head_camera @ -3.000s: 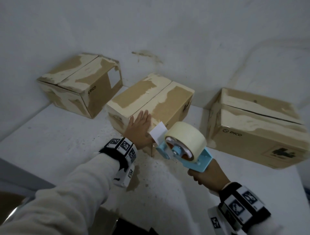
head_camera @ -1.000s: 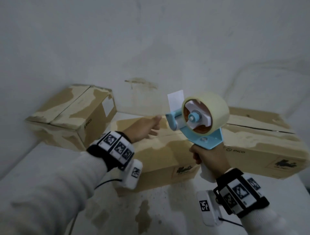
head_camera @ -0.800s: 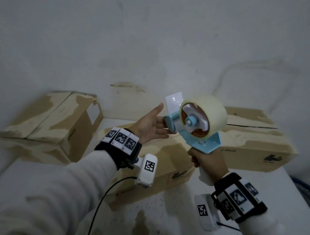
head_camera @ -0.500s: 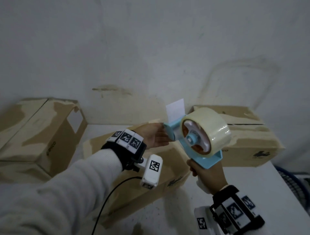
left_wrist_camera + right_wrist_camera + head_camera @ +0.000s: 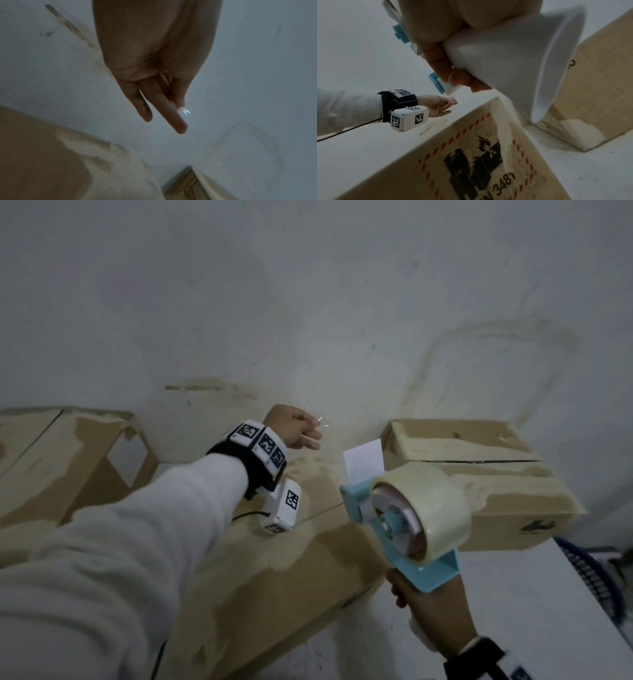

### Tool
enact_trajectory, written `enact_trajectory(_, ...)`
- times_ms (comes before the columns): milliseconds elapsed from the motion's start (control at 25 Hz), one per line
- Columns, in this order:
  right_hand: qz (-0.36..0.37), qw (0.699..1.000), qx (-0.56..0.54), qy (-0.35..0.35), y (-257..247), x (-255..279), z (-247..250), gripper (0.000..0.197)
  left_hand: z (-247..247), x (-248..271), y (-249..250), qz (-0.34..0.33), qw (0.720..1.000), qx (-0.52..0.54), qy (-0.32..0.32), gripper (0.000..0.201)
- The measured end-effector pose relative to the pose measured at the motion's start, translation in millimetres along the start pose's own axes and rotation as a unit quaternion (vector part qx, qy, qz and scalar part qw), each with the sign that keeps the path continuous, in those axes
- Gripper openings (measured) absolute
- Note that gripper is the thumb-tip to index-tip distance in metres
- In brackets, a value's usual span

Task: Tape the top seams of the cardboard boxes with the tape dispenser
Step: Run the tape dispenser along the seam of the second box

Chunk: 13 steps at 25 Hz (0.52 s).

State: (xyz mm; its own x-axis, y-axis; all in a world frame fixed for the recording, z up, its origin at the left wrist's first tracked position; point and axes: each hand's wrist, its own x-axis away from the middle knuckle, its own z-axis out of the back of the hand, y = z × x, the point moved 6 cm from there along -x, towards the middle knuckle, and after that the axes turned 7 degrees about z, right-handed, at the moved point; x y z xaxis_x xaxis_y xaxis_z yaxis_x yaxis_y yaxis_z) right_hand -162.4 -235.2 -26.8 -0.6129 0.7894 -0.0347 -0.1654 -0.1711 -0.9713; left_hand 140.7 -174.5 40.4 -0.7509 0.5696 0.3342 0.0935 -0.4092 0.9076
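Head view: right hand (image 5: 433, 611) clamped round tape dispenser (image 5: 407, 520) handle; left wrist view alone shows left hand (image 5: 154, 65) thumb pinching clear tape end (image 5: 184, 111).

A bare, dim packing or storage corner. A stained, scuffed white wall (image 5: 308, 302) rises just beyond both hands. Worn cardboard boxes (image 5: 479, 474) with peeling, patchy surfaces sit on a speckled white table (image 5: 513, 611) under and beside the hands; one box (image 5: 479, 155) below the right hand carries a printed hazard label.

Three boxes (image 5: 267, 559), one dispenser (image 5: 404, 529), seemingly.
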Motion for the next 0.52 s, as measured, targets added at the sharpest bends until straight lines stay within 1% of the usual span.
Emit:
enact_trajectory(80,-0.001,1.000,0.005,-0.003,4.2,-7.3,-3.8,0.025,-3.9,-17.2,-9.1,-0.007,0.999,-0.050,0.013,0.010)
enact_trajectory(120,-0.006,1.000,0.002,-0.007,5.8,-11.0,-6.4,0.029,-4.9,-24.3,-13.0,-0.016,0.996,-0.080,0.020,0.005)
enact_trajectory(160,-0.010,1.000,0.000,-0.004,7.0,-14.2,-8.2,0.029,-5.3,-29.8,-15.9,-0.025,0.994,-0.107,0.023,0.005)
enact_trajectory(200,-0.018,1.000,0.008,0.000,8.1,-17.1,-8.8,0.028,-5.8,-36.0,-18.3,-0.027,0.991,-0.129,0.021,0.011)
enact_trajectory(320,-0.033,0.999,0.020,0.015,11.4,-22.7,-13.9,0.010,-9.4,-48.1,-24.0,-0.017,0.988,-0.154,0.004,0.020)
enact_trajectory(400,-0.033,0.999,0.031,0.018,11.0,-27.2,-16.1,0.005,-11.5,-54.7,-25.1,-0.009,0.985,-0.170,0.004,0.022)
enact_trajectory(520,-0.022,0.999,0.048,-0.002,6.1,-32.5,-18.0,0.018,-11.6,-66.5,-29.0,0.011,0.978,-0.208,0.011,0.022)
